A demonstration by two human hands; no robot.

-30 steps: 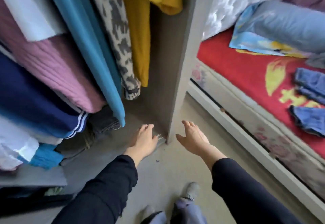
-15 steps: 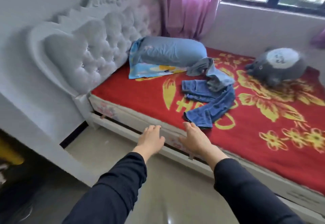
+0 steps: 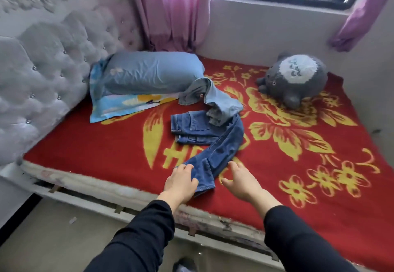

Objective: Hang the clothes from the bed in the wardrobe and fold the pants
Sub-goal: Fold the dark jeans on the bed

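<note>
As left hand touches jeans, red bedspread

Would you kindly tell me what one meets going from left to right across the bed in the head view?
White tufted padded headboard → light blue pillow → dark blue denim jeans → round grey plush toy. The pale denim garment overlaps the jeans, so it is left out.
</note>
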